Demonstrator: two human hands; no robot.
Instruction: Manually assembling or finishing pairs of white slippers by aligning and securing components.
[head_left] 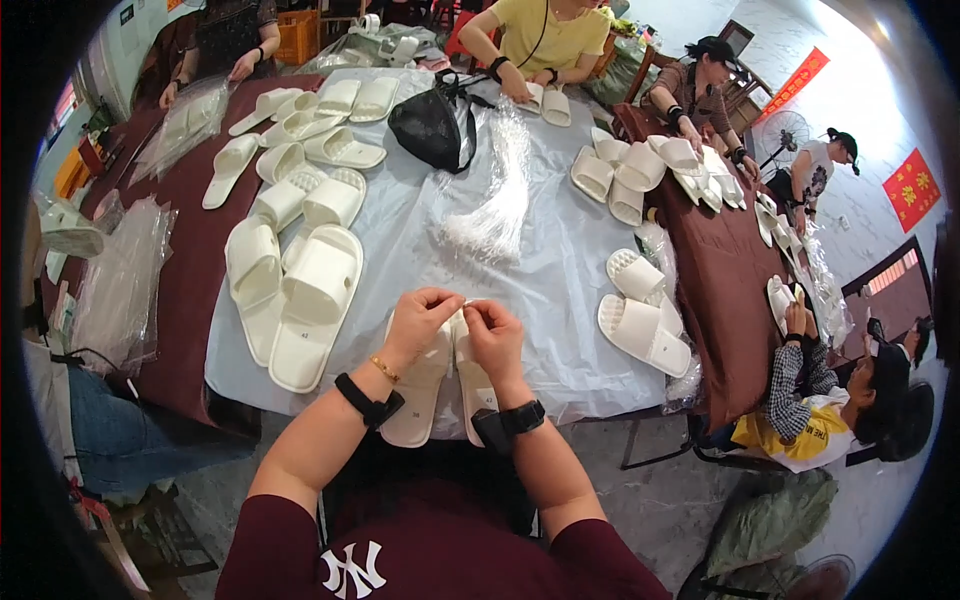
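Observation:
My left hand (425, 322) and my right hand (492, 340) meet fingertip to fingertip at the table's near edge. Both are closed in a pinch, and whatever sits between the fingers is too small to make out. Beneath them lie two cream slippers, one under the left hand (412, 395) and one under the right (472, 385), their soles pointing at me and their upper parts covered by my hands. Beyond my hands a bundle of thin white strands (490, 225) spreads over the plastic-covered table (400, 240).
Cream slippers are piled at left (318, 290), with more at right (645, 330). A black mesh bag (432, 130) lies at the far middle. Clear plastic bags (125, 270) cover the left side table. Several people work around the tables; one in yellow (550, 45) handles slippers opposite me.

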